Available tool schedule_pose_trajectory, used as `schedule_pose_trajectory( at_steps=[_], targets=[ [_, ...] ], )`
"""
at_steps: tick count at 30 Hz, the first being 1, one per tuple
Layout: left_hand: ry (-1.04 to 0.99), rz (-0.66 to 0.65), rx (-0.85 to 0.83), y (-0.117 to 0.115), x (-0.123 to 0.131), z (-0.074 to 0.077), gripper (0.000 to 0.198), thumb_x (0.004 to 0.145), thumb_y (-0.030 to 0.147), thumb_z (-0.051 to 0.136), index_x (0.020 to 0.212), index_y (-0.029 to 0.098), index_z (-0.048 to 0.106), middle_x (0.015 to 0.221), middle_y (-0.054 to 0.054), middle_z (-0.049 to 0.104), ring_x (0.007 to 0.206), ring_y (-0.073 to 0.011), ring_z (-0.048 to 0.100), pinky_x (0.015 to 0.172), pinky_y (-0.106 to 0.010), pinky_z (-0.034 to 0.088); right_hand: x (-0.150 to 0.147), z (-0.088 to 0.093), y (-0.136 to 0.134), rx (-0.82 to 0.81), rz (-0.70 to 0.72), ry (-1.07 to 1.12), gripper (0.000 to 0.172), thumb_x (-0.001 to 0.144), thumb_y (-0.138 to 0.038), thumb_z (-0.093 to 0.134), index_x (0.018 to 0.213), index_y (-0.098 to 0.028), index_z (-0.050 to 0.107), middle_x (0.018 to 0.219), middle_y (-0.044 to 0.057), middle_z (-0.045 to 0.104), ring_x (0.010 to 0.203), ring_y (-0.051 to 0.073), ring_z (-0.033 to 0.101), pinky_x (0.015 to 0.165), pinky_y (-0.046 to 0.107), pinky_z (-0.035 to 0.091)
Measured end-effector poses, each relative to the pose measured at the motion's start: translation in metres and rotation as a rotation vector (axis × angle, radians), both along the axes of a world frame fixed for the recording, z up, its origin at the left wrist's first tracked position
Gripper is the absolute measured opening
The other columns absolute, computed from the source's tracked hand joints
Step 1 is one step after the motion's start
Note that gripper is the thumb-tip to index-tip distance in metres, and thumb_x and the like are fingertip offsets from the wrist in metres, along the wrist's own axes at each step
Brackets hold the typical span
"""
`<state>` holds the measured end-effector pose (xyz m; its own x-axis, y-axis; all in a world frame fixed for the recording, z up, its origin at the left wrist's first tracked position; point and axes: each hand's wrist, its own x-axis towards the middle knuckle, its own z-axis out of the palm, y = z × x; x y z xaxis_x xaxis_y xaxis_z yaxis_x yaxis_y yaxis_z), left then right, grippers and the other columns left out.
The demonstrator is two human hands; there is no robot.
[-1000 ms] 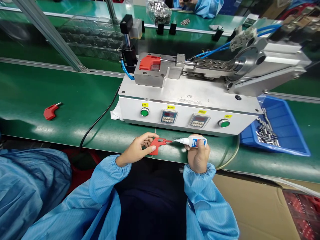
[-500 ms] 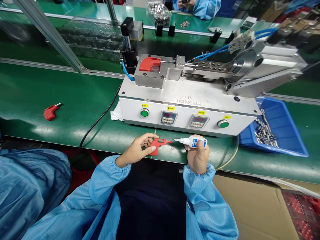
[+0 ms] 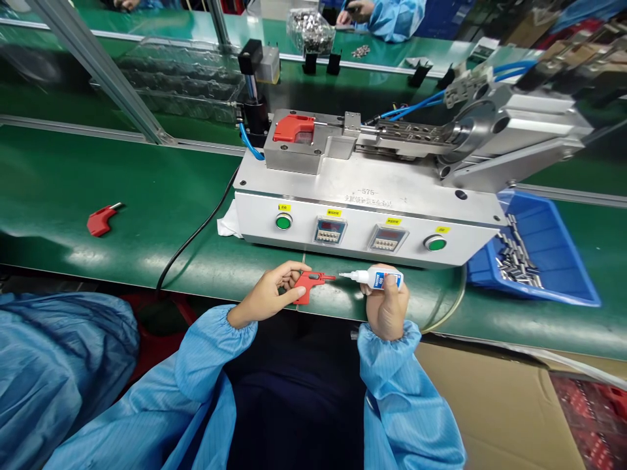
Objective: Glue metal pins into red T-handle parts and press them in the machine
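My left hand (image 3: 271, 292) grips a red plastic pistol-shaped part (image 3: 305, 288) between thumb and fingers, its thin prong pointing right. In my right hand (image 3: 389, 307) is a white glue bottle (image 3: 378, 278) with a blue label, tipped on its side. The bottle's fine nozzle points left, close to the prong's tip with a small gap between. Just behind both hands stands a silver machine (image 3: 367, 189) with green buttons, and another red part (image 3: 294, 128) sits in its metal fixture. A similar red part with a metal pin (image 3: 101, 221) lies on the green bench at the left.
Right of the machine, a blue bin (image 3: 563, 254) holds many metal tubes. A black cable (image 3: 196, 230) crosses the bench to the left. Behind are clear plastic trays (image 3: 181, 81) and a bag of metal parts (image 3: 311, 31). Across the bench are a co-worker's hands and blue sleeve (image 3: 396, 18).
The bottle in my right hand has shifted very slightly left toward the red part. My left hand keeps its hold. Across the bench, the co-worker's hands have moved.
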<state>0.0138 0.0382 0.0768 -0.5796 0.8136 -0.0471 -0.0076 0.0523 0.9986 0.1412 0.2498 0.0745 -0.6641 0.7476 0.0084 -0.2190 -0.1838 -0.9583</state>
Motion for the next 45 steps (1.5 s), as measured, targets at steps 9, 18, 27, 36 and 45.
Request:
schedule_pose_trajectory(
  at_steps=[9,18,27,36,45],
  targets=[
    [0.015,0.004,-0.01,-0.0003,0.0005,-0.0016,0.036,0.094,0.032,0.07,0.126,0.019,0.067,0.087,0.0,0.066,0.074,-0.0127,0.059,0.067,-0.023,0.049,-0.0013,0.001,-0.0006,0.023,-0.001,-0.006,0.051,0.08,-0.071,0.079,0.081,-0.022,0.066,0.06,-0.004,0.053,0.05,0.012,0.046,0.048,0.028,0.041],
    [0.024,0.011,-0.011,-0.0001,0.0003,0.0005,0.035,0.093,0.031,0.07,0.126,0.019,0.068,0.087,0.0,0.065,0.074,-0.0124,0.058,0.067,-0.023,0.049,-0.0001,-0.0018,-0.0003,0.028,-0.004,-0.008,0.051,0.081,-0.072,0.079,0.083,-0.022,0.066,0.061,-0.004,0.055,0.051,0.012,0.049,0.049,0.028,0.044],
    [0.046,0.02,-0.034,-0.0002,0.0014,0.0013,0.036,0.093,0.033,0.07,0.126,0.019,0.068,0.087,-0.001,0.067,0.073,-0.0132,0.059,0.066,-0.024,0.05,-0.0008,0.0002,-0.0012,0.043,0.0,0.014,0.049,0.082,-0.069,0.079,0.082,-0.021,0.065,0.061,-0.004,0.053,0.049,0.01,0.045,0.048,0.026,0.041],
    [0.057,0.027,-0.036,-0.0006,0.0027,-0.0012,0.035,0.093,0.031,0.069,0.126,0.02,0.069,0.088,-0.002,0.067,0.075,-0.0138,0.059,0.068,-0.024,0.05,-0.0013,-0.0004,-0.001,0.056,-0.004,-0.002,0.049,0.082,-0.069,0.078,0.083,-0.021,0.065,0.063,-0.003,0.054,0.05,0.011,0.045,0.049,0.027,0.043],
    [0.061,0.022,-0.041,-0.0018,0.0012,-0.0042,0.035,0.094,0.032,0.068,0.127,0.02,0.068,0.09,-0.002,0.067,0.077,-0.0139,0.059,0.069,-0.025,0.051,-0.0005,-0.0017,-0.002,0.06,0.0,-0.002,0.048,0.084,-0.067,0.078,0.084,-0.021,0.065,0.064,-0.003,0.055,0.051,0.011,0.045,0.05,0.027,0.042]
  ],
)
